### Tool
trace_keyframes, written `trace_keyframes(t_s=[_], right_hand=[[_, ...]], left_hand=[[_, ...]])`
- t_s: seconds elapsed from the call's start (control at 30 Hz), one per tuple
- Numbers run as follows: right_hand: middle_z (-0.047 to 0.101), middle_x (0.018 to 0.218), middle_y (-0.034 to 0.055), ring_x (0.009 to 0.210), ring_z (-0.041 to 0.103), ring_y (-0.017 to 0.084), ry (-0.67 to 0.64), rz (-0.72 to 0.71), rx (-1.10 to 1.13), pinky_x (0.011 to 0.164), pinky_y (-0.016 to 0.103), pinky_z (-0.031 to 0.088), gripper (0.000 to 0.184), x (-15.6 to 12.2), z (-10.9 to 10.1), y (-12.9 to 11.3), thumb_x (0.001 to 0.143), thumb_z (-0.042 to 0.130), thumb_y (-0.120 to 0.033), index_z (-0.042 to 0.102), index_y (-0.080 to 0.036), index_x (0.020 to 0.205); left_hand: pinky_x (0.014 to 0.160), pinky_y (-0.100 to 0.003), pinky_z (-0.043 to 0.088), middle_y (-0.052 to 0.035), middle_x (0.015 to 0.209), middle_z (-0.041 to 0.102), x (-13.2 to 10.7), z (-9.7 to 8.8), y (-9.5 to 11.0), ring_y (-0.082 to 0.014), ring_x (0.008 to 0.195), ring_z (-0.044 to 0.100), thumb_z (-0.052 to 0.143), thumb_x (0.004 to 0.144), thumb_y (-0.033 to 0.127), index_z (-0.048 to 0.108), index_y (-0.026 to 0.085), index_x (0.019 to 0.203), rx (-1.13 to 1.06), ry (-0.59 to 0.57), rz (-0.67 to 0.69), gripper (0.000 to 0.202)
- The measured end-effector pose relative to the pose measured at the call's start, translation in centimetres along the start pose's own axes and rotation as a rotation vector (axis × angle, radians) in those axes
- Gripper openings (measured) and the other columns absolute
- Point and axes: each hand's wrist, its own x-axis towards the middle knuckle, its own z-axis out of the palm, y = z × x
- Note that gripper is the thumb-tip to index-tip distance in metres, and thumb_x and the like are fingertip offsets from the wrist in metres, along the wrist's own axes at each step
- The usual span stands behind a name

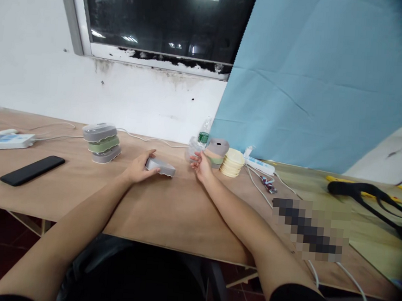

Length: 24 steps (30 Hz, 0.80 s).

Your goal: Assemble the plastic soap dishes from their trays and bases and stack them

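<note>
My left hand (pixel 139 167) grips the left end of a grey plastic piece with a wavy edge (pixel 163 167), thumb in front and fingers behind, low over the table. To its right, my right hand (pixel 202 168) has its fingers apart with nothing in them. It is nearest to a stack of grey, peach and green pieces (pixel 218 147), which it partly covers. A stack of pale yellow wavy-edged pieces (pixel 233 163) stands beside that. Left of my left hand is a pile of wavy-edged grey and green pieces (pixel 103 142).
A clear bottle with a green label (pixel 204 134) stands by the wall. On the wooden table (pixel 168 213) lie a black phone (pixel 32 170), a white power strip (pixel 7 141) and another strip (pixel 260 165) with cables. A black strap-like object (pixel 367 196) lies far right.
</note>
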Motion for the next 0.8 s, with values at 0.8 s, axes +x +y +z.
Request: trace_keyframes(t_s=[0.8], right_hand=[[0.057,0.069,-0.0034,0.063,0.052,0.012,-0.532,-0.417,-0.723,0.062,0.024,0.042,0.040,-2.7,1.7,3.4,0.079,0.062,-0.052,0.062,-0.017,0.100]], left_hand=[[0.106,-0.045,0.037,-0.0176,0.142,0.043,-0.1,0.8,-0.4,-0.0323,0.129,0.045,0.062,0.073,0.061,0.030,0.014,0.144,0.002,-0.068,0.025,0.090]])
